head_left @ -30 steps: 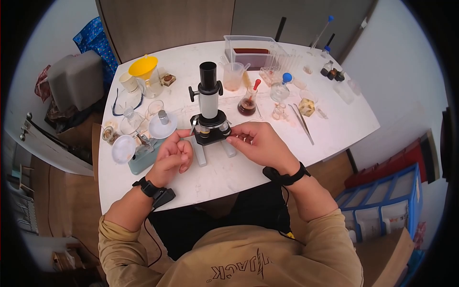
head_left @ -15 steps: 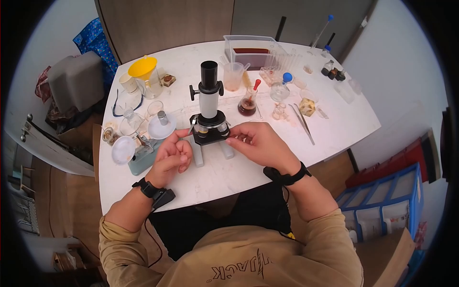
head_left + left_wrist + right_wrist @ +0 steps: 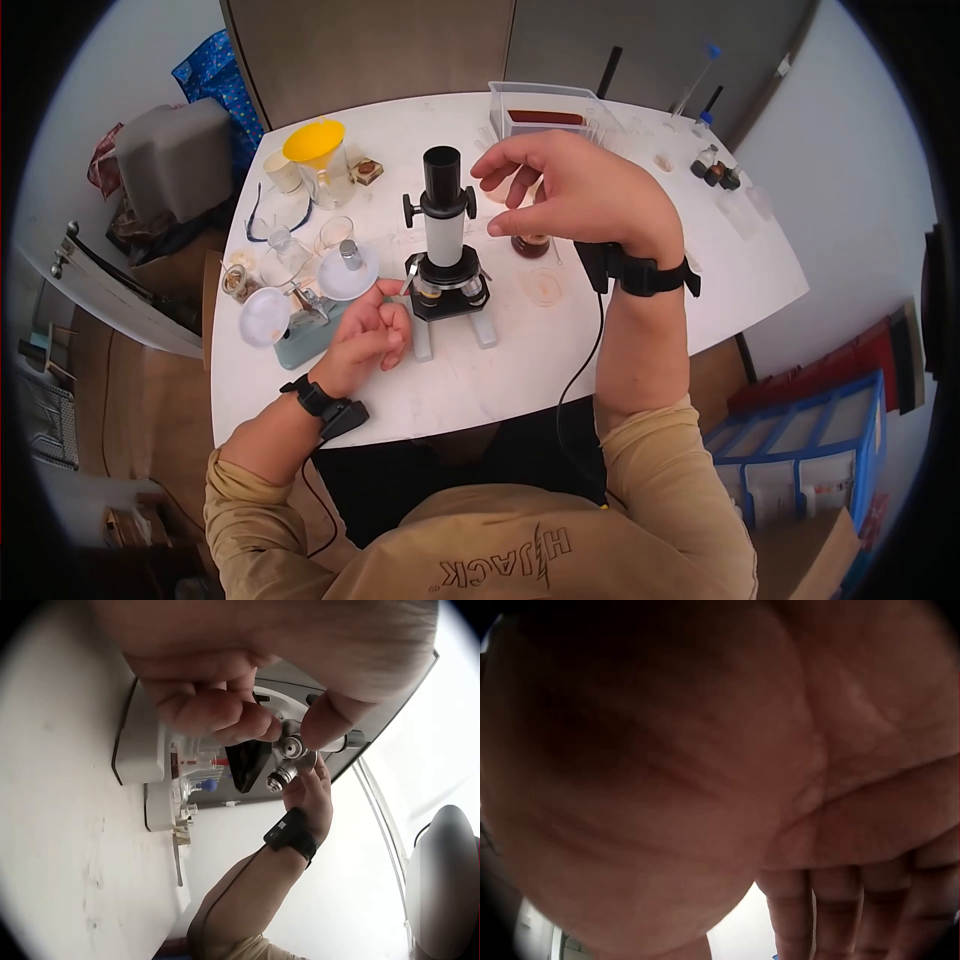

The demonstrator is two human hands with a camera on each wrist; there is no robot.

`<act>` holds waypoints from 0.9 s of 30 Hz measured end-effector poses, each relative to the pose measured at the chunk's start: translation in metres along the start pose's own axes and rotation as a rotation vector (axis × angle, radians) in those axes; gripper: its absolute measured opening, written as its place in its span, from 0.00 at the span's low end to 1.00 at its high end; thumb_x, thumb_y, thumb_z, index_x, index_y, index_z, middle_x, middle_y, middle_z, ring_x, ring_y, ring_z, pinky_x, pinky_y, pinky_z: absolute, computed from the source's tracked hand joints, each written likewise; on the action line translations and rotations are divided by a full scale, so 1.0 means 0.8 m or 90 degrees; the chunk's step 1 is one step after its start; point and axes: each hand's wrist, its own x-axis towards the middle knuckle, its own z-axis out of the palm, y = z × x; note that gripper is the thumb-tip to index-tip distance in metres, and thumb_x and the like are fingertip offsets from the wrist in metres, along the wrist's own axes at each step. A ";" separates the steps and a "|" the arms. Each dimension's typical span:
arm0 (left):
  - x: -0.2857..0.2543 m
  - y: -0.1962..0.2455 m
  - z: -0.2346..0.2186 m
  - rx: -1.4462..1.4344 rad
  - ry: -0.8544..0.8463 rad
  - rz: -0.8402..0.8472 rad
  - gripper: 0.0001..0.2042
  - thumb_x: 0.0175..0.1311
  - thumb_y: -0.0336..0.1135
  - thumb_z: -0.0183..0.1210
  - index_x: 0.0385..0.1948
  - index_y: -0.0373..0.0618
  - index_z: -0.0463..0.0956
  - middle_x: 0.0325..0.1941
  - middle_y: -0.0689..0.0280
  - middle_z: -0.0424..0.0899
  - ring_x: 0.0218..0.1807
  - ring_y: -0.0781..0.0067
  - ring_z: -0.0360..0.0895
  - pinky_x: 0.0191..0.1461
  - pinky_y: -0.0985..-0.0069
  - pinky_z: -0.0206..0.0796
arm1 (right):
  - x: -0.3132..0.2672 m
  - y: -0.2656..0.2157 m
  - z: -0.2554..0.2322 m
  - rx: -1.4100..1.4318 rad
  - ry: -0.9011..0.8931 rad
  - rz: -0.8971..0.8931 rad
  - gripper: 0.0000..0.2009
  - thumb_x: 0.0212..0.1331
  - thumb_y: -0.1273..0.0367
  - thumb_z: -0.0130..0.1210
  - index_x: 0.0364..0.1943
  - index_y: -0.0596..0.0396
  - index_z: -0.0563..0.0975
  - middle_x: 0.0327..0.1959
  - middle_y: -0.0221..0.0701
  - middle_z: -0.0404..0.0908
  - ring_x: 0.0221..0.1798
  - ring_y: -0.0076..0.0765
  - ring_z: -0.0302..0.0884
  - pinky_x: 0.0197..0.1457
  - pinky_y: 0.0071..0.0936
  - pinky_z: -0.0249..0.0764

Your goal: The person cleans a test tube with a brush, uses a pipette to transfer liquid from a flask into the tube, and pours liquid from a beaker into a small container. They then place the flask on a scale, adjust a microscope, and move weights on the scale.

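Observation:
A black and white microscope stands upright near the table's middle. My left hand is low at its left side, the index finger reaching to the edge of the black stage, the other fingers loosely curled. In the left wrist view the silver objective lenses show just past those fingers. My right hand is raised to the right of the upper tube, fingers spread apart from the thumb, holding nothing. Its fingertips are close to the right focus knob. The right wrist view is mostly filled by the palm.
Left of the microscope stands a balance scale with white pans. Behind it are glassware and a yellow funnel. A flask of dark liquid is partly hidden under my right hand. A clear bin sits at the back, dark bottles at the right.
My right hand has left the right side of the stage and risen beside the tube, its fingers opening. My left hand stays at the stage. The head view has shifted slightly.

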 end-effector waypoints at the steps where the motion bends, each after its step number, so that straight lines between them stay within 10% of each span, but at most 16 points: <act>1: 0.000 0.000 -0.001 0.003 0.005 0.005 0.31 0.71 0.36 0.68 0.74 0.50 0.65 0.33 0.69 0.74 0.27 0.78 0.70 0.32 0.78 0.62 | 0.008 -0.002 -0.001 -0.001 -0.002 -0.008 0.21 0.63 0.72 0.78 0.58 0.65 0.85 0.48 0.36 0.87 0.33 0.27 0.90 0.34 0.24 0.84; 7: 0.003 -0.007 -0.014 -0.037 -0.072 -0.069 0.25 0.76 0.31 0.65 0.69 0.51 0.66 0.35 0.66 0.76 0.30 0.79 0.71 0.33 0.79 0.63 | 0.030 -0.005 -0.001 -0.044 -0.055 0.008 0.20 0.59 0.69 0.81 0.52 0.61 0.87 0.42 0.32 0.86 0.28 0.25 0.87 0.31 0.24 0.82; 11: 0.005 -0.001 -0.010 -0.053 -0.071 -0.113 0.18 0.76 0.31 0.65 0.62 0.44 0.72 0.35 0.67 0.78 0.30 0.79 0.71 0.34 0.78 0.63 | 0.036 0.003 -0.006 -0.093 -0.031 -0.089 0.22 0.54 0.63 0.83 0.49 0.60 0.89 0.43 0.39 0.94 0.46 0.39 0.92 0.51 0.35 0.88; 27: 0.011 -0.011 -0.033 -0.125 -0.120 -0.144 0.17 0.76 0.31 0.64 0.62 0.37 0.79 0.38 0.65 0.83 0.28 0.74 0.73 0.34 0.73 0.64 | 0.036 0.003 -0.001 -0.128 -0.038 -0.086 0.14 0.65 0.66 0.75 0.47 0.63 0.90 0.40 0.46 0.94 0.44 0.52 0.94 0.49 0.41 0.87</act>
